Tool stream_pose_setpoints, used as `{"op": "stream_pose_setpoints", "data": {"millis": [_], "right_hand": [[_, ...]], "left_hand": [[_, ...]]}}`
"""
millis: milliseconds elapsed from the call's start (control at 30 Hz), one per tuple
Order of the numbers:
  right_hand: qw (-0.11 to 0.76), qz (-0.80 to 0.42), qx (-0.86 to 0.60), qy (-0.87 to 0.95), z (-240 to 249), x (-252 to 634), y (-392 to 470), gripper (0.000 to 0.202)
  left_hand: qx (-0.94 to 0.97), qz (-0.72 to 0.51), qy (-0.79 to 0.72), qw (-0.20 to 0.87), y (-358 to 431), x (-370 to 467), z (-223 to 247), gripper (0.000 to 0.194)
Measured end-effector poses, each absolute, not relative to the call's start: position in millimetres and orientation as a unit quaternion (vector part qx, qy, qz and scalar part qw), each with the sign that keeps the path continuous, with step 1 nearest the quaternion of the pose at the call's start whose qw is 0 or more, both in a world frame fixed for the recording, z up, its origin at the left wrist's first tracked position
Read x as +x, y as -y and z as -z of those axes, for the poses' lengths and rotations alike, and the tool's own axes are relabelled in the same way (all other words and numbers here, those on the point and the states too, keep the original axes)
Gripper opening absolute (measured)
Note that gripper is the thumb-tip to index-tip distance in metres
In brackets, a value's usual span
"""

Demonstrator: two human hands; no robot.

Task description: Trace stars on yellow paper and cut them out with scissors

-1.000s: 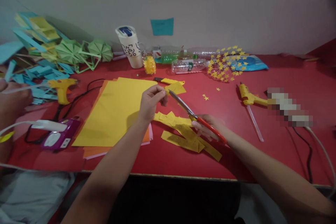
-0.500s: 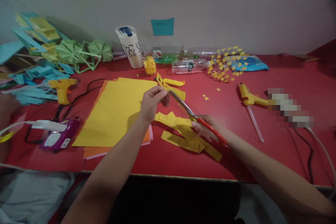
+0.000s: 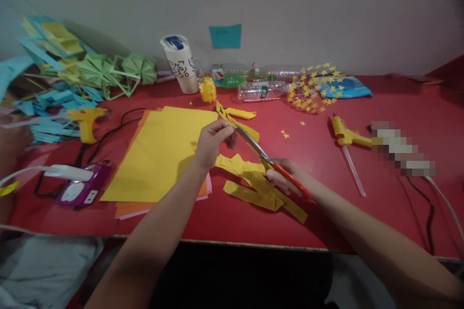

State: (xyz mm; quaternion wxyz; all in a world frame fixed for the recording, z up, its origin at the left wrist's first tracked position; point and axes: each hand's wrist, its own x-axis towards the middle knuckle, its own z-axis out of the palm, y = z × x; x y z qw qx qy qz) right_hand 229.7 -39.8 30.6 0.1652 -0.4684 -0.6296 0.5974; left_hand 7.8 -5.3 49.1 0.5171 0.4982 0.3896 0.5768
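Note:
My left hand (image 3: 214,141) pinches a cut-up strip of yellow paper (image 3: 224,113) between thumb and fingers. Red-handled scissors (image 3: 293,180) are gripped in my right hand (image 3: 282,174). Their blades point up and left to the strip, with the tips at my left fingertips and nearly closed. Below the blades, several yellow paper scraps (image 3: 250,195) lie on the red table. A stack of coloured sheets (image 3: 152,154), yellow on top, lies under and left of my left forearm. Just beyond the strip rests a yellow box cutter (image 3: 243,114).
Clear bottles (image 3: 261,91), a white tumbler (image 3: 181,65) and a cluster of yellow stars (image 3: 313,89) stand along the wall. Small loose stars (image 3: 285,134) lie mid-table. Glue guns (image 3: 344,133) with cords sit on both sides. Another person's hand (image 3: 14,140) shows at the left edge.
The scissor blades have drawn closer together at the paper strip. Both my hands keep nearly the same place. At far left, the other person's hand and a light blue paper piece have shifted.

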Motion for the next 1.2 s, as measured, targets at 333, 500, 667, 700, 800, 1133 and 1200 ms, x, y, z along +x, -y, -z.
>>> {"op": "stream_pose_setpoints", "data": {"millis": [333, 500, 667, 700, 800, 1133, 1200], "right_hand": [[0.156, -0.6, -0.48, 0.62, -31.7, 227.6, 40.1, 0.045], [0.155, -0.604, -0.473, 0.623, -39.0, 225.6, 40.5, 0.055], [0.157, -0.604, -0.476, 0.62, -41.6, 224.7, 40.9, 0.057], [0.156, -0.603, -0.478, 0.62, -42.2, 224.5, 40.9, 0.057], [0.148, -0.599, -0.485, 0.619, -44.9, 223.7, 41.0, 0.057], [0.138, -0.584, -0.501, 0.624, -52.6, 221.7, 41.3, 0.059], [0.139, -0.584, -0.503, 0.622, -53.1, 221.5, 41.3, 0.06]], "left_hand": [[0.499, -0.577, -0.378, 0.524, 5.0, 8.5, -48.8, 0.017], [0.495, -0.577, -0.384, 0.524, 4.5, 8.7, -49.8, 0.017], [0.497, -0.571, -0.392, 0.523, 4.5, 8.1, -50.6, 0.017], [0.497, -0.57, -0.391, 0.524, 4.5, 7.8, -50.5, 0.017], [0.496, -0.572, -0.391, 0.523, 4.2, 6.9, -50.0, 0.016], [0.488, -0.563, -0.409, 0.526, 4.4, 7.1, -52.5, 0.015], [0.486, -0.564, -0.409, 0.527, 4.5, 7.0, -52.8, 0.015]]}}
